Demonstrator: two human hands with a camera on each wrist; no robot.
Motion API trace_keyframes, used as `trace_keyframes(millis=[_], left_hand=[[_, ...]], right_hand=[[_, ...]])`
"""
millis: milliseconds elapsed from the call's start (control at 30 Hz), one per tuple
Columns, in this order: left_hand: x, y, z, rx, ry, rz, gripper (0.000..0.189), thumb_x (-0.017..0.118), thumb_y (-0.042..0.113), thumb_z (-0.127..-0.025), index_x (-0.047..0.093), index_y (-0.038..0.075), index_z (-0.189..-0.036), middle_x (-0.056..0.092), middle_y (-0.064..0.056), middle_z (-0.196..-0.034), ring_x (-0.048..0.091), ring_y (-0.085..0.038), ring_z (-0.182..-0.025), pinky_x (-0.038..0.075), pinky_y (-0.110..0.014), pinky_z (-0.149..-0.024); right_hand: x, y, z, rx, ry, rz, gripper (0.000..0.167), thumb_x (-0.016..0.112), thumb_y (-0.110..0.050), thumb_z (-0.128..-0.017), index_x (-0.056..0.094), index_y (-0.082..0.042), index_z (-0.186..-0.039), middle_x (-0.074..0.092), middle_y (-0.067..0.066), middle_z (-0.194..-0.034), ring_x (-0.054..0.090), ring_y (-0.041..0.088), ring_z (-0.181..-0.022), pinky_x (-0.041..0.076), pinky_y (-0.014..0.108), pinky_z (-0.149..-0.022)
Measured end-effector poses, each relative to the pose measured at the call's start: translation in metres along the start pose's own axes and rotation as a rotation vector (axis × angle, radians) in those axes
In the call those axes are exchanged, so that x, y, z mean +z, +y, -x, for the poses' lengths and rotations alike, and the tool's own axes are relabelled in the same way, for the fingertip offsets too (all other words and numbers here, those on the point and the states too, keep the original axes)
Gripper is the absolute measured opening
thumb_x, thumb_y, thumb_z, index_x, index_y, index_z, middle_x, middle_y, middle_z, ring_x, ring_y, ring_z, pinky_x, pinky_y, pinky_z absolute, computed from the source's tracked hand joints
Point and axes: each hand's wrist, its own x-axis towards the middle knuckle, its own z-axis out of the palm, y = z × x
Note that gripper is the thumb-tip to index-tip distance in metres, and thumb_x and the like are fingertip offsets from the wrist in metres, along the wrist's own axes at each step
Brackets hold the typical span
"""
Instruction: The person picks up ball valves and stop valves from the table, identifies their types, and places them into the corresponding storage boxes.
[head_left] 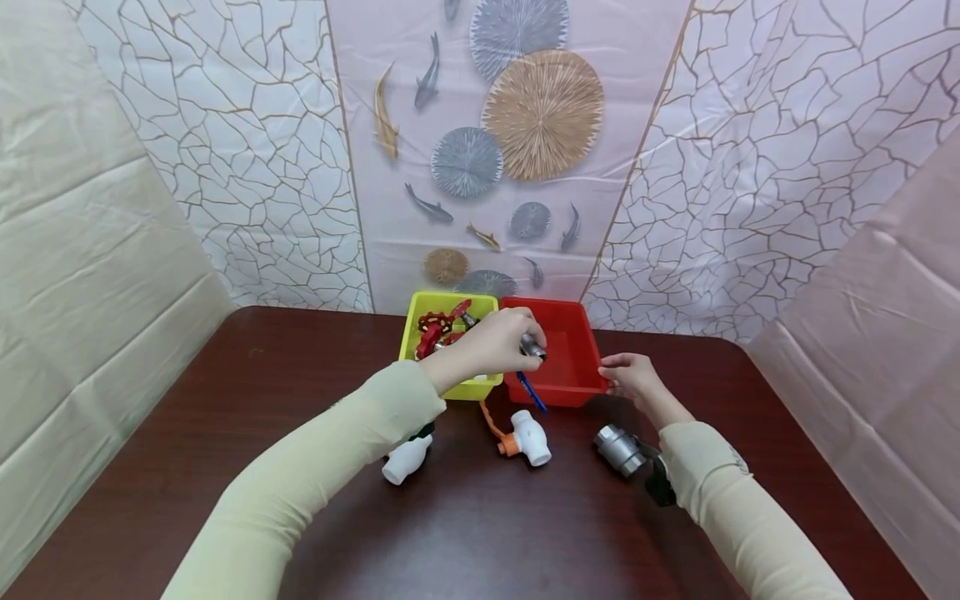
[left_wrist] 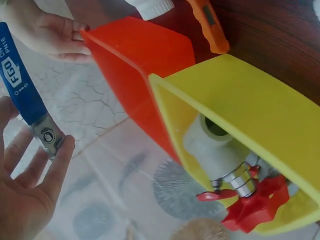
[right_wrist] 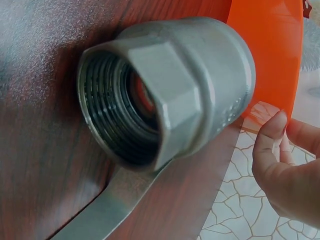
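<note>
My left hand [head_left: 497, 340] holds a metal ball valve [head_left: 532, 347] with a blue lever handle [left_wrist: 22, 80] above the place where the two bins meet. The blue lever hangs down toward the front of the red bin [head_left: 566, 397]. Fingers and thumb of my right hand [head_left: 636, 380] pinch that bin's right front corner, as the right wrist view also shows. The yellow bin [left_wrist: 240, 95] stands beside it on the left, under my left wrist. Inside the yellow bin are several valves, among them ones with red handwheels [left_wrist: 257, 202]. The red bin's visible floor is bare.
In front of the bins lies a white plastic valve [head_left: 532, 438] with an orange lever. Another white valve [head_left: 406, 461] is partly hidden by my left sleeve. A large steel ball valve [right_wrist: 175, 90] lies near my right wrist. Patterned cloth walls [head_left: 285, 208] enclose the dark table [head_left: 480, 533].
</note>
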Motion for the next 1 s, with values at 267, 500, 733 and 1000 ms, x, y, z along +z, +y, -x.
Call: trace_keyframes(millis=[267, 500, 733, 1000], left_hand=[[0.009, -0.015, -0.023, -0.044, -0.060, -0.084, 0.034, 0.068, 0.018, -0.084, 0.065, 0.010, -0.117, 0.058, -0.006, -0.115, 0.057, -0.016, -0.092, 0.049, -0.028, -0.082], [0.019, -0.030, -0.046, -0.023, -0.065, -0.166, 0.019, 0.067, 0.014, -0.084, 0.069, 0.011, -0.103, 0.060, -0.003, -0.107, 0.056, -0.015, -0.093, 0.048, -0.027, -0.081], [0.032, -0.037, -0.058, -0.038, -0.049, -0.176, 0.006, 0.066, 0.009, -0.084, 0.067, 0.010, -0.090, 0.057, -0.002, -0.099, 0.054, -0.014, -0.088, 0.047, -0.025, -0.077], [0.045, -0.036, -0.067, -0.101, -0.071, -0.121, 0.003, 0.064, 0.009, -0.085, 0.063, 0.011, -0.086, 0.055, -0.001, -0.099, 0.050, -0.012, -0.086, 0.045, -0.022, -0.073]], right_hand=[[0.002, 0.001, -0.001, -0.021, 0.009, 0.017, 0.034, 0.051, -0.002, -0.094, 0.044, 0.015, -0.123, 0.055, -0.003, -0.071, 0.055, 0.006, -0.059, 0.053, 0.023, -0.060], [0.005, 0.000, 0.000, -0.038, 0.004, 0.023, 0.036, 0.052, -0.003, -0.094, 0.044, 0.016, -0.123, 0.057, 0.001, -0.079, 0.056, 0.008, -0.060, 0.054, 0.025, -0.061], [0.003, 0.000, 0.002, -0.025, 0.017, 0.053, 0.034, 0.051, -0.004, -0.094, 0.045, 0.014, -0.123, 0.055, -0.001, -0.074, 0.052, 0.007, -0.058, 0.051, 0.023, -0.058], [0.005, -0.001, 0.002, -0.015, 0.016, 0.075, 0.033, 0.050, -0.004, -0.095, 0.045, 0.015, -0.122, 0.056, 0.001, -0.076, 0.052, 0.006, -0.056, 0.051, 0.024, -0.057]])
